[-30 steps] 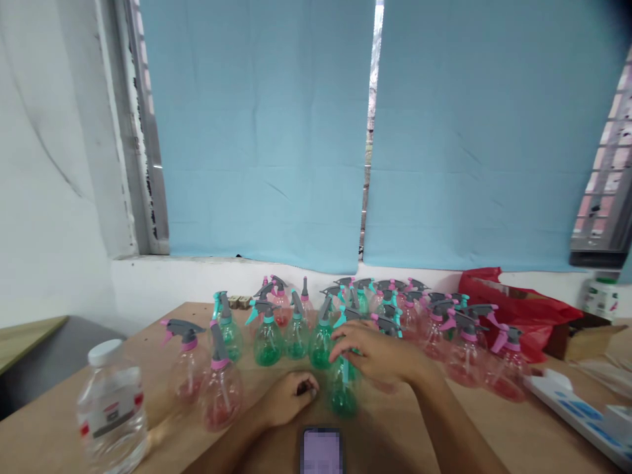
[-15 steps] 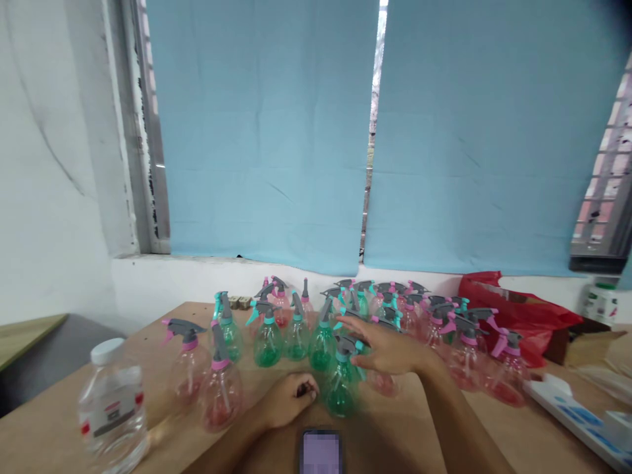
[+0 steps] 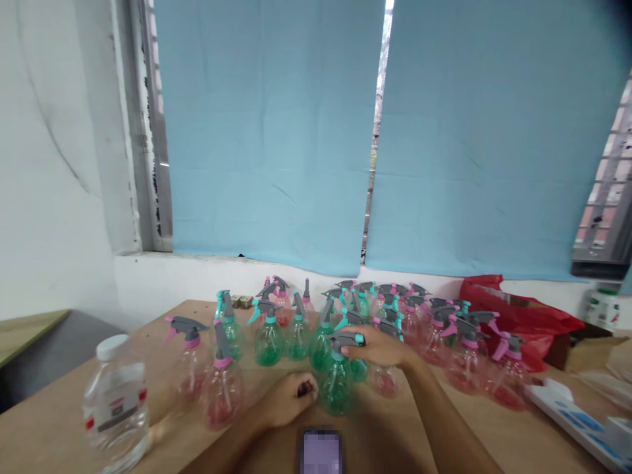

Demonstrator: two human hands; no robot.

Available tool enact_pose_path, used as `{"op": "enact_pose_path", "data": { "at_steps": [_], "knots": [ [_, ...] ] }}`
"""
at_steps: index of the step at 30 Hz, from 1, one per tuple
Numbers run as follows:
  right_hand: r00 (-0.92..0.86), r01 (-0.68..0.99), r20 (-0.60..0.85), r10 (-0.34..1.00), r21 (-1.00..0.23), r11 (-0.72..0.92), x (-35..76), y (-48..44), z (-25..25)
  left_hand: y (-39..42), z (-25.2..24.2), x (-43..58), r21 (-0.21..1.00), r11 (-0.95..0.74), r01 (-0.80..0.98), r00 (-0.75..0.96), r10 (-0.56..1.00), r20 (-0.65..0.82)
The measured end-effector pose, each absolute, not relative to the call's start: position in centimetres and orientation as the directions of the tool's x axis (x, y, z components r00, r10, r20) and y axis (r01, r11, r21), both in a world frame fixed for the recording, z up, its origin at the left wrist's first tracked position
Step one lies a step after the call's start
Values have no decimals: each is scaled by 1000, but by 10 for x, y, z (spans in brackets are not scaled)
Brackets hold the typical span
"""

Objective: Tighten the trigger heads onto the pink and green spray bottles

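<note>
Several small spray bottles stand on a brown table (image 3: 162,329), some green, some pink, all with grey trigger heads. My right hand (image 3: 379,347) reaches into the group, its fingers curled on the grey head of the nearest green spray bottle (image 3: 336,382). My left hand (image 3: 289,396) rests on the table just left of that bottle, fingers curled in a loose fist with something small and dark that I cannot make out inside. Two pink spray bottles (image 3: 222,388) stand further left.
A clear water bottle (image 3: 116,405) with a white cap stands at the near left. A phone (image 3: 320,451) lies at the near edge. A red plastic bag (image 3: 513,316) and a cardboard box sit at the right, with white packets (image 3: 575,411) in front. Blue blinds cover the window behind.
My right hand lifted off the green bottle's head, opened briefly, then came back down onto its grey trigger head. The bottle shifted slightly left. My left hand stayed put.
</note>
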State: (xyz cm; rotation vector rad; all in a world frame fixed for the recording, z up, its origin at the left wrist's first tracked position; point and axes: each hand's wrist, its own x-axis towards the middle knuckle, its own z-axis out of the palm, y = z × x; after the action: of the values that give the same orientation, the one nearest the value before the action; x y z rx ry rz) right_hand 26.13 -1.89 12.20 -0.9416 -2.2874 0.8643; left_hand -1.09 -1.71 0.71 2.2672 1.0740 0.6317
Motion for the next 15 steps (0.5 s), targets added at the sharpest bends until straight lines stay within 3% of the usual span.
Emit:
{"op": "enact_pose_path", "data": {
  "at_steps": [3, 8, 15],
  "knots": [
    [-632, 380, 143, 762, -799, 465, 261, -21, 118, -18, 7, -12, 676, -515, 528, 565, 807, 174],
    [-748, 335, 36, 662, -841, 425, 266, -23, 116, -18, 6, -13, 692, -505, 516, 567, 807, 166],
    [-769, 233, 60, 637, -901, 367, 266, -20, 112, -20, 11, -11, 685, -516, 514, 584, 796, 160]
  ]
}}
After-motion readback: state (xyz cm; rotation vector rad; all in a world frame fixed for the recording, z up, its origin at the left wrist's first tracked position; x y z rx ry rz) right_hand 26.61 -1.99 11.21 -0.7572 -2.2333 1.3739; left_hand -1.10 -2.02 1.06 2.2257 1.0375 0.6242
